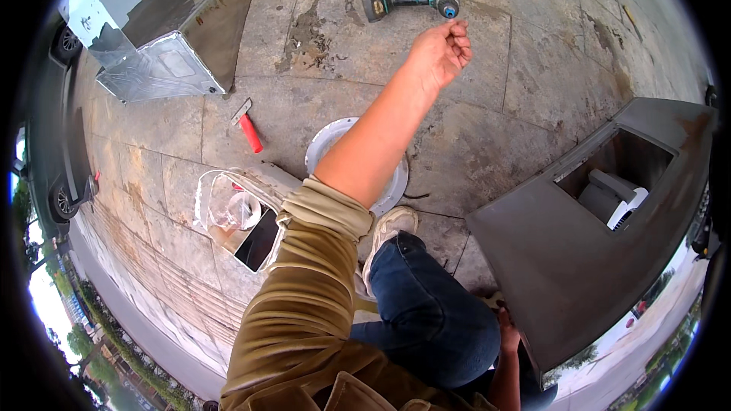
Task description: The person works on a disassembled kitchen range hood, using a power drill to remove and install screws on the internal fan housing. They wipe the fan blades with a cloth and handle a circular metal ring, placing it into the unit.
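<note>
right, low by the knee the right hand (509, 325) rests at the dark metal housing (579, 259), fingers hidden, can't tell their state. farther out, the left hand (442, 49) reaches with fingers curled loosely, apparently holding nothing, just short of the teal power tool (407, 1) on the paving; the reach looks underway, and next it calls for closing around the tool's body.

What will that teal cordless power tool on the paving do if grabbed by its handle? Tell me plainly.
The power tool looks rigid and probably hefty for its size, with a battery block at one end. It lies flat on its side, so it should not roll. The left hand hovers just short of its round head.
</note>
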Motion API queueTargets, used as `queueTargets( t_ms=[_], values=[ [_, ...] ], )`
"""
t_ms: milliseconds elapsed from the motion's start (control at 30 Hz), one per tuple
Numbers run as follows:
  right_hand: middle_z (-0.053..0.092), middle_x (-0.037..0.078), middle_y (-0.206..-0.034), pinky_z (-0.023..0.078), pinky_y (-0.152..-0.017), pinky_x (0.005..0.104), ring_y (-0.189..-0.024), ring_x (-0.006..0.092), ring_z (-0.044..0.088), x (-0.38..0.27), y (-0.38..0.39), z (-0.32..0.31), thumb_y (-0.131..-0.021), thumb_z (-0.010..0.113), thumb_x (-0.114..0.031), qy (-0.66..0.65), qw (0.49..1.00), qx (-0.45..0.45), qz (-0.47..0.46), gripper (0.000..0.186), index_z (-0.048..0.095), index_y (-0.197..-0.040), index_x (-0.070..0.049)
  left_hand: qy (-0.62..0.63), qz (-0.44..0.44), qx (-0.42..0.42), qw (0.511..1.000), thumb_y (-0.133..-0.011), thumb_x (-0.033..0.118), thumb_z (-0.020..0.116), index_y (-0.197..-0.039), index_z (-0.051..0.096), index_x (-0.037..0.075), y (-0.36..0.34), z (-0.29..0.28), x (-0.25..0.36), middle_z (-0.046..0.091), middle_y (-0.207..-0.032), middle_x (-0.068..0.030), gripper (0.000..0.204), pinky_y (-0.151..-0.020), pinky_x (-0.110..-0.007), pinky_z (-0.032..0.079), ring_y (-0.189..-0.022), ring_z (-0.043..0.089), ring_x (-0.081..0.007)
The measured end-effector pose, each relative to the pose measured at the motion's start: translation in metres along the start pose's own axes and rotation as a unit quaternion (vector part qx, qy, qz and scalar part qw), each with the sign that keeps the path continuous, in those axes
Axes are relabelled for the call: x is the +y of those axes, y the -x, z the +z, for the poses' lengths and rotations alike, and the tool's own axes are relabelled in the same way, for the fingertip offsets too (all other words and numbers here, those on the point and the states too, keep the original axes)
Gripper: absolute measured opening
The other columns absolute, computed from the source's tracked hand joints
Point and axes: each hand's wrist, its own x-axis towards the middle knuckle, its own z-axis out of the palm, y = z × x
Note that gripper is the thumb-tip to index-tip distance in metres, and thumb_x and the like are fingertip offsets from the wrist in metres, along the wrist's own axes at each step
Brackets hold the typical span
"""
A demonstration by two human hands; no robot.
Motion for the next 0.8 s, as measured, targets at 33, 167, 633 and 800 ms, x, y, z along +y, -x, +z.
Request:
queueTargets(
  t_ms=[33, 167, 633, 800],
  values=[
    [0.064, 0.009, -0.098, 0.048, -0.078, 0.0309, -0.086, 0.0182, 0.062, -0.003, 0.001, 0.003, -0.089, 0.053, -0.014, -0.034, 0.999, -0.004, 0.003, 0.023, 0.061, -0.103, 0.002, 0.032, -0.024, -0.02, 0.999, -0.098, 0.018, 0.042, -0.091, 0.052, 0.001, 0.022, 0.007, -0.013, 0.048, -0.064, 0.0038, 0.02, -0.054, -0.024, 0.042, -0.057, 0.045, -0.0096],
    [0.062, 0.01, -0.102, 0.047, -0.076, 0.0289, -0.09, 0.0185, 0.062, -0.021, 0.004, 0.009, -0.092, 0.051, -0.017, -0.154, 0.987, -0.004, 0.033, 0.027, 0.057, -0.108, 0.004, 0.111, -0.124, -0.106, 0.98, -0.097, 0.018, 0.044, -0.093, 0.051, 0.003, 0.084, 0.022, -0.059, 0.048, -0.065, 0.0054, 0.017, -0.058, -0.023, 0.043, -0.06, 0.046, -0.0088],
    [0.062, 0.007, -0.093, 0.047, -0.068, 0.0254, -0.079, 0.0132, 0.06, -0.013, 0.005, 0.018, -0.085, 0.057, -0.006, -0.196, 0.98, 0.01, 0.043, 0.031, 0.054, -0.115, 0.004, -0.27, -0.192, -0.064, 0.941, -0.093, 0.021, 0.051, -0.108, 0.057, -0.003, 0.187, -0.097, -0.073, 0.039, -0.063, 0.0034, 0.028, -0.052, -0.023, 0.035, -0.056, 0.04, -0.0086],
    [0.062, 0.006, -0.09, 0.046, -0.066, 0.0251, -0.074, 0.0116, 0.058, -0.012, 0.002, 0.02, -0.084, 0.058, -0.009, -0.188, 0.982, 0.008, 0.032, 0.033, 0.056, -0.114, 0.004, -0.489, -0.06, -0.015, 0.87, -0.088, 0.032, 0.061, -0.114, 0.048, -0.006, 0.168, -0.101, -0.073, 0.052, -0.07, -0.0029, 0.048, -0.051, -0.024, 0.041, -0.06, 0.051, -0.0111]
  ],
)
